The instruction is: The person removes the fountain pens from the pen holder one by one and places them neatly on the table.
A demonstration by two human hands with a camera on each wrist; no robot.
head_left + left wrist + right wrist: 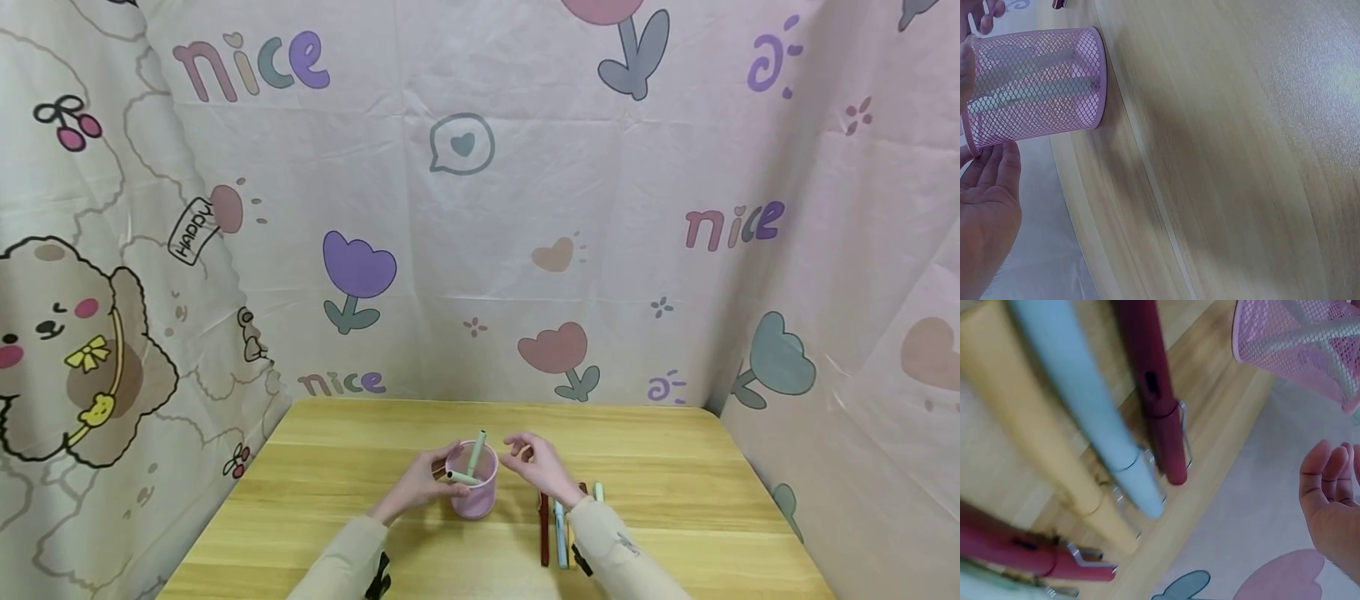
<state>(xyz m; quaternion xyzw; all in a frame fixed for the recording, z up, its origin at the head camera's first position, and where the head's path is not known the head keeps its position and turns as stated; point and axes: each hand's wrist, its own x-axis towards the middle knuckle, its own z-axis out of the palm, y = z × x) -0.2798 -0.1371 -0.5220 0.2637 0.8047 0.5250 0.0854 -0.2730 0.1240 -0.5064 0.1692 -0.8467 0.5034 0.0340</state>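
Observation:
A pink mesh pen cup [474, 504] stands upright on the table, with two pale green pens in it. One green pen [476, 454] pokes up above the rim; the other green pen [465, 478] leans low toward the left. My left hand [422, 485] grips the cup near its rim, thumb in front and fingers around the far side. Just right of the cup, apart from it, my right hand [542, 467] hovers with loosely bent fingers and holds nothing. In the left wrist view, both pens show through the mesh of the pen cup [1035, 53].
Right of the cup lie a dark red pen [1154, 387], a light blue pen [1079, 394], a yellow pen [1029, 406], another dark red pen [1016, 547] and a pale green pen [991, 584]. My right forearm partly covers them. A printed curtain [480, 250] surrounds the wooden table [337, 467].

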